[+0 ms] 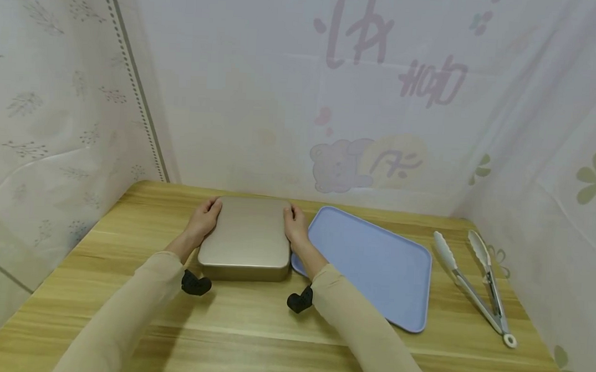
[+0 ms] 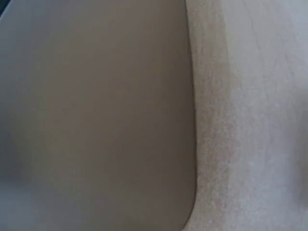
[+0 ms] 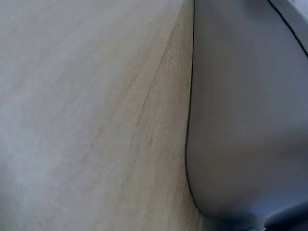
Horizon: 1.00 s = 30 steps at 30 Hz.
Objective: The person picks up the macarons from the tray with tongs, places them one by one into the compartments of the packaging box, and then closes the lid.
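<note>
A champagne-gold rectangular metal box with rounded corners lies flat on the wooden table; whether its smooth top is a lid or the base of an upturned pan I cannot tell. At its far left side, my left hand grips the edge. My right hand holds the opposite edge, with the thumb near the top rim and the other fingers mostly hidden. Close up, the box's smooth wall fills much of the left wrist view. Its other wall shows in the right wrist view. Neither wrist view shows fingers clearly.
A blue shallow tray lies just right of the box, partly under the right forearm. Further right rest spread tongs with white tips. Printed cloth hangs behind the table and along both sides.
</note>
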Tool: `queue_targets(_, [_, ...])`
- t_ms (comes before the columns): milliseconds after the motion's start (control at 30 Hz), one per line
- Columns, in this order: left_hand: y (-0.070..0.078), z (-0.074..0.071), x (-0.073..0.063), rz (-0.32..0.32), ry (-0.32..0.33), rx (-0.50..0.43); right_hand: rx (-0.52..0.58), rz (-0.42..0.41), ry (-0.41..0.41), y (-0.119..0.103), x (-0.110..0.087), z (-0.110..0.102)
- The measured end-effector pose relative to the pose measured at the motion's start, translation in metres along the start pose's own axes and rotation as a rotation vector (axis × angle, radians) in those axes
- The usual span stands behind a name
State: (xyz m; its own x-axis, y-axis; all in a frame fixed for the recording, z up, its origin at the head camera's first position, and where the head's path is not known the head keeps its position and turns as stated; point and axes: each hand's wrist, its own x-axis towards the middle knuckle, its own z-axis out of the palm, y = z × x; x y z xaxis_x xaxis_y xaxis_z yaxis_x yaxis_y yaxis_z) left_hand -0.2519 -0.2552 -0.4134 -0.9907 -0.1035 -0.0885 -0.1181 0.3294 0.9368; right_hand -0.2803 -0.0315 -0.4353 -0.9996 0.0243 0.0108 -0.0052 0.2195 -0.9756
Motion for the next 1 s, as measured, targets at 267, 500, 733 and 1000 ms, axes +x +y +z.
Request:
queue_targets(267, [0.0004,0.0007,0.0011,-0.001,-0.001,0.009,0.007,-0.015,0.022,0.0003,0.0007,0.0001])
queue_targets(500, [-0.0006,0.002,0.0023,-0.026,0.019,0.001,0.016,-0.023,0.053,0.0003,-0.0004,0.0003])
queue_targets(733, [-0.0016,0.0022,0.0017,-0.047,0.056,0.048,0.023,-0.022,0.061,0.001,0.0003,0.0015])
queue_targets(1000, [-0.0005,0.0022,0.0009,-0.056,0.073,0.075,0.043,-0.013,0.064,0.0014,0.0009,0.0018])
